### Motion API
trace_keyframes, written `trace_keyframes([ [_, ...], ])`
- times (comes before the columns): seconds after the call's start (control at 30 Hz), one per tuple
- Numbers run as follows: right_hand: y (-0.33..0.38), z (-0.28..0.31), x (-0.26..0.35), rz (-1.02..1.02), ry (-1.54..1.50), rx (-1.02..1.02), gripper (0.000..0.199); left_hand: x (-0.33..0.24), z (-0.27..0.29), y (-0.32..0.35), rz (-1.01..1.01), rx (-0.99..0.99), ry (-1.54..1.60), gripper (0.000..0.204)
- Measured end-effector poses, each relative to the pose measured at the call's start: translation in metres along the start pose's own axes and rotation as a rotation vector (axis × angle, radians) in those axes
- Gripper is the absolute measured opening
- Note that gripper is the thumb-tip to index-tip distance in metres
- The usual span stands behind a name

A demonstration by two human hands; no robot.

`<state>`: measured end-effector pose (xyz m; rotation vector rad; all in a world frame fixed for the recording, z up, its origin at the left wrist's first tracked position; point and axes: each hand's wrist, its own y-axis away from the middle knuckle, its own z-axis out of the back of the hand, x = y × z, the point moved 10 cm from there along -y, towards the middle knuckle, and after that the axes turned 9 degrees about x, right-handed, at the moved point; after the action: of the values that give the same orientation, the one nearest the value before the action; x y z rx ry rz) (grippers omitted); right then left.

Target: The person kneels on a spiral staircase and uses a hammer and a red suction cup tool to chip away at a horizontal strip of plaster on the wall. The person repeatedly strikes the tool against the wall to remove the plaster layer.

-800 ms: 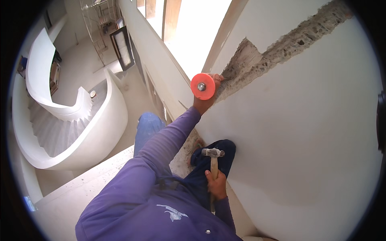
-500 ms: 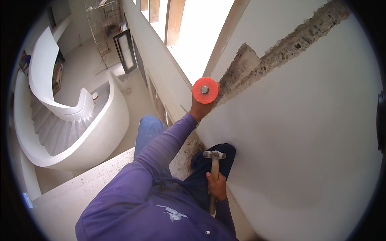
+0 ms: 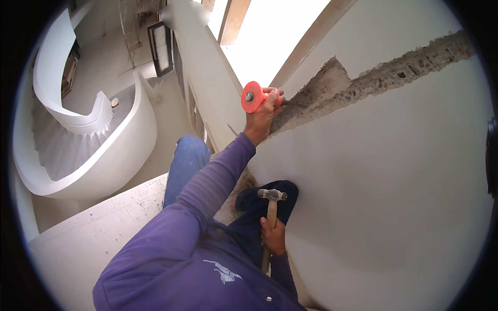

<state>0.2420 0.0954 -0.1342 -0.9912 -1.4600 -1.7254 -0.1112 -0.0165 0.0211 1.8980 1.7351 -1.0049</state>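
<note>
A curving white staircase [image 3: 148, 129] fills the left of the scene below a person in a purple shirt [image 3: 171, 249]. To its right, a chisel [image 3: 252, 99] with a round red guard is gripped in the left hand [image 3: 259, 118], fingers wrapped about its shank. The tool's long axis runs left to right: struck end facing left, steel tip aimed at a rough groove [image 3: 384, 76] in the white wall [image 3: 384, 181]; whether the tip touches cannot be told. The left hand is the nearer to the groove. Well apart, closer to the body, the right hand [image 3: 275, 238] grasps a hammer [image 3: 272, 210] by its wooden handle, head uppermost, its length lying across the chisel's direction. The groove climbs away to the upper right.
</note>
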Motion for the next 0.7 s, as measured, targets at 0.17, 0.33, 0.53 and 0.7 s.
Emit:
trace_keyframes([
  [0.17,0.019,0.013,0.085,0.076,0.192,0.018,0.026,0.004,0.019,-0.006,-0.003,-0.070,0.023,0.028],
  [0.33,0.042,0.027,0.260,0.301,0.546,-0.045,0.026,0.010,0.031,-0.005,-0.011,-0.136,0.057,0.029],
  [0.53,0.054,-0.043,0.450,0.772,1.212,-0.134,0.026,0.009,0.027,-0.013,0.002,-0.066,-0.012,0.030],
  [0.7,0.039,-0.165,0.533,1.354,1.661,-0.059,0.041,0.006,0.039,-0.017,-0.041,-0.104,-0.023,0.029],
])
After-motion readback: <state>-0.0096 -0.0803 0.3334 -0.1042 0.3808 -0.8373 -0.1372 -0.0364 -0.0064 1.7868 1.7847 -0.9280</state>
